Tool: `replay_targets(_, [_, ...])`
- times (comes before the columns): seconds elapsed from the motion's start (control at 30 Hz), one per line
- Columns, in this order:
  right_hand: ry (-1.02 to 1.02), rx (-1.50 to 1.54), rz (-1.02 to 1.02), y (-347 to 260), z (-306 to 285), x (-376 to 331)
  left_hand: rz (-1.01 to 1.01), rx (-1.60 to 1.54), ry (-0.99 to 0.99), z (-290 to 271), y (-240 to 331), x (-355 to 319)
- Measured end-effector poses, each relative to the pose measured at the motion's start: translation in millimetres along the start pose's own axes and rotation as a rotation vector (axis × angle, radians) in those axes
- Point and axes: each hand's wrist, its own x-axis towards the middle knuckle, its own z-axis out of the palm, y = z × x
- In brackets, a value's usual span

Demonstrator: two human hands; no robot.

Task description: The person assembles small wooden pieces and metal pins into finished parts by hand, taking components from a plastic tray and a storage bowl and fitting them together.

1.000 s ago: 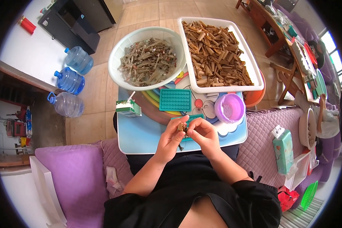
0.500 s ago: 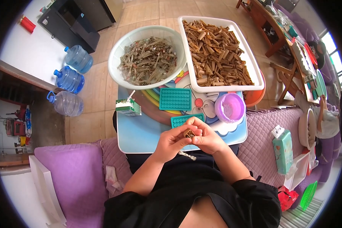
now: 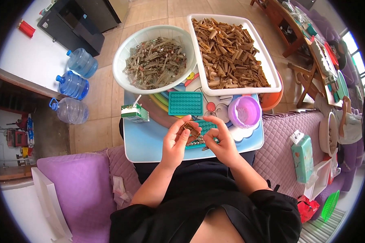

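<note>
My left hand [image 3: 177, 139] pinches a small brown piece [image 3: 190, 129] between thumb and fingers over the near part of a light blue lap table [image 3: 146, 141]. Right beside it, my right hand [image 3: 221, 139] has its fingertips curled together, touching a teal tray [image 3: 201, 137] with small metal beads in it. I cannot tell whether the right hand holds anything. A second teal tray [image 3: 185, 103] lies just beyond. Farther off stand a round white basin [image 3: 123, 60] of greyish assembled parts and a white rectangular bin [image 3: 271, 77] full of brown pieces.
A purple bowl [image 3: 244, 112] sits right of the trays, a small green-and-white carton with a straw [image 3: 134, 113] to the left. Purple cushions [image 3: 77, 186] flank me. Three blue water jugs [image 3: 72, 85] stand on the floor at left; a tissue pack [image 3: 302, 156] lies at right.
Both hands have shifted slightly forward over the nearer teal tray. A thin white stick seen below the hands half a second ago is no longer visible.
</note>
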Motion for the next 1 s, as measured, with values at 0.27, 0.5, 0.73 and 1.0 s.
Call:
replay_targets(0.27, [-0.002,0.087,0.042,16.5,11.3,-0.7,-0.181,-0.437,0.077,-8.1,-7.4,0.1])
replay_targets(0.5, [-0.234,0.278,0.133,4.3,9.6,7.7,-0.069,-0.339,0.014,-39.2,-37.8,-1.8])
replay_targets(0.73, [-0.193,-0.609,-0.066,44.3,-18.6,31.3,-0.177,-0.386,0.187,-45.3,-7.0,4.2])
replay_targets(1.0, [-0.242,-0.626,-0.025,63.0,-9.8,33.6,-0.205,-0.350,0.247,-60.5,-12.9,-4.0])
